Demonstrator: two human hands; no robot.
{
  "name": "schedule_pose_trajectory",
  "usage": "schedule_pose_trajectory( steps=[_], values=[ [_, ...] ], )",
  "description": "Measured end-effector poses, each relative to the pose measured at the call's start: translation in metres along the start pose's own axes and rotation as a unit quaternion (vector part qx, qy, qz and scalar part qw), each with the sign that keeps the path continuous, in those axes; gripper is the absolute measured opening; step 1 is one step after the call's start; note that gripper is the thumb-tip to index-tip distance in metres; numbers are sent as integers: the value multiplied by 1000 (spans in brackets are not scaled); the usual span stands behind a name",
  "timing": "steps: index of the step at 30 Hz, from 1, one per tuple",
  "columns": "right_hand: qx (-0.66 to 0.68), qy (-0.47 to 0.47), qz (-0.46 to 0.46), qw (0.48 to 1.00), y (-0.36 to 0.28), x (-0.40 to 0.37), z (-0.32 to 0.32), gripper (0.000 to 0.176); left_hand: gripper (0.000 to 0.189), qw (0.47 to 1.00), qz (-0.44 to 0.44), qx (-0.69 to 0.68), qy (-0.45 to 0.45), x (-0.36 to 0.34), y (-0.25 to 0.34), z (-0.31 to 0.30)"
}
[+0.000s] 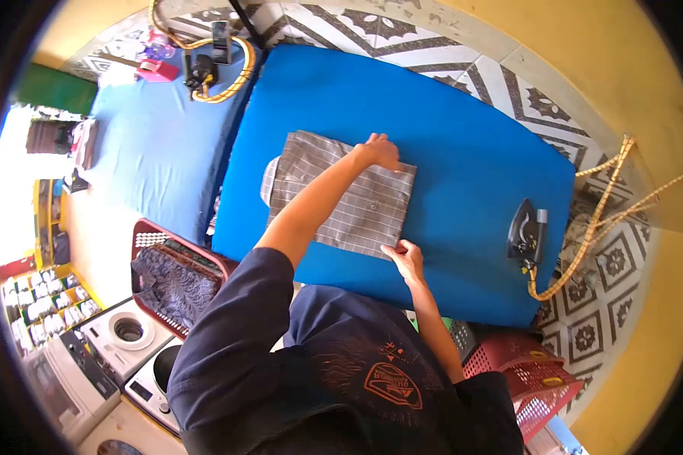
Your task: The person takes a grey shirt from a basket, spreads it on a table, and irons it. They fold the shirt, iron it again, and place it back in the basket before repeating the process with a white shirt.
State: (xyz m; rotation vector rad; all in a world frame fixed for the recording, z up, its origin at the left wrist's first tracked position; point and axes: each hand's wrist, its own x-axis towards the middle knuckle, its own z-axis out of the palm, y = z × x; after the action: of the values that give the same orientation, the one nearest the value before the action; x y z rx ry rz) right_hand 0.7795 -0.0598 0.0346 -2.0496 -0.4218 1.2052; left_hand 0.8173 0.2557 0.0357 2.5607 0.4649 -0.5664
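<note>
Folded checked shirt [349, 201] lies on the blue surface [463, 136], centre of the frame; left hand [381, 152] at its upper-right corner, grip unclear; right hand [407, 260] touches its lower-right corner, digits slightly parted; iron [525, 233] at right.

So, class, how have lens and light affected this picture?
Head view: wide-angle distortion bows the edges of the bright blue table; the corners fall to black; glare bleaches the far left; the checked cloth looks clear enough to show its pale lines.
</note>
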Motion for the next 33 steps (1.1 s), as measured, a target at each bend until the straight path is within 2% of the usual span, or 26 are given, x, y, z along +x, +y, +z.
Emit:
schedule_pose_trajectory(
  steps=[1, 2, 3, 5, 7, 8, 9, 10, 11, 13, 15, 17, 19, 21, 22, 24, 25, 26, 27, 28, 29, 31, 32, 33],
  values=[
    [-32, 11, -28, 999, 4, 2, -1, 41, 46, 996, 50, 35, -58, -6, -4, -9],
    [-64, 25, -56, 996, 10, 5, -2, 40, 31, 992, 114, 48, 19, -14, -11, -15],
    [9, 49, -97, 994, 34, 18, 5, 38, 31, 992, 107, 58, 21, -22, -14, -27],
    [29, 132, -142, 981, 6, 9, -19, 32, 21, 972, 158, -103, 142, -46, -10, -59],
    [50, 243, -225, 942, -55, -20, -65, 29, 17, 955, 151, -120, 225, -87, 14, -118],
    [40, 284, -257, 923, -82, -34, -91, 27, 17, 956, 150, -118, 224, -112, 31, -146],
    [28, 325, -289, 900, -102, -46, -116, 24, 17, 941, 106, -218, 234, -137, 51, -170],
    [27, 355, -339, 871, -115, -56, -138, 22, 17, 915, 61, -317, 243, -155, 63, -179],
    [24, 384, -388, 838, -125, -65, -155, 21, 17, 914, 61, -317, 244, -163, 66, -176],
    [-70, 377, -440, 812, -142, -92, -183, 21, 19, 840, 195, -369, 347, -177, 76, -168],
    [-123, 376, -470, 789, -130, -99, -194, 25, 20, 825, 218, -392, 344, -189, 86, -148],
    [-165, 346, -465, 798, -106, -101, -195, 27, 22, 810, 216, -413, 356, -178, 77, -103],
    [-210, 311, -464, 803, -74, -98, -189, 30, 24, 804, 174, -459, 336, -179, 74, -55],
    [-245, 287, -455, 807, -46, -97, -179, 29, 33, 800, 105, -485, 339, -187, 74, 0],
    [-246, 293, -444, 811, -37, -103, -176, 29, 32, 815, 74, -468, 333, -197, 77, 24],
    [-298, 160, -410, 847, -26, -109, -176, 26, 24, 830, -17, -443, 340, -213, 68, 85],
    [-297, 161, -407, 849, -21, -104, -188, 26, 19, 827, -78, -434, 349, -216, 59, 119],
    [-313, 164, -384, 853, -15, -93, -212, 32, 19, 828, -79, -433, 347, -219, 60, 138],
    [-329, 165, -362, 856, -11, -78, -238, 38, 16, 826, -144, -420, 348, -221, 61, 151],
    [-367, 303, -349, 807, -4, -55, -267, 46, 19, 820, -211, -405, 346, -223, 64, 159],
    [-399, 433, -329, 738, 6, -28, -297, 55, 19, 819, -214, -405, 344, -221, 68, 162],
    [-443, 535, -228, 682, 29, 23, -347, 69, 26, 827, -245, -376, 339, -209, 75, 160],
    [-372, 463, -148, 791, 53, 55, -368, 73, 26, 825, -249, -375, 342, -208, 77, 158],
    [-292, 377, -63, 877, 69, 77, -378, 76, 27, 837, -246, -363, 327, -206, 77, 155]
  ],
)
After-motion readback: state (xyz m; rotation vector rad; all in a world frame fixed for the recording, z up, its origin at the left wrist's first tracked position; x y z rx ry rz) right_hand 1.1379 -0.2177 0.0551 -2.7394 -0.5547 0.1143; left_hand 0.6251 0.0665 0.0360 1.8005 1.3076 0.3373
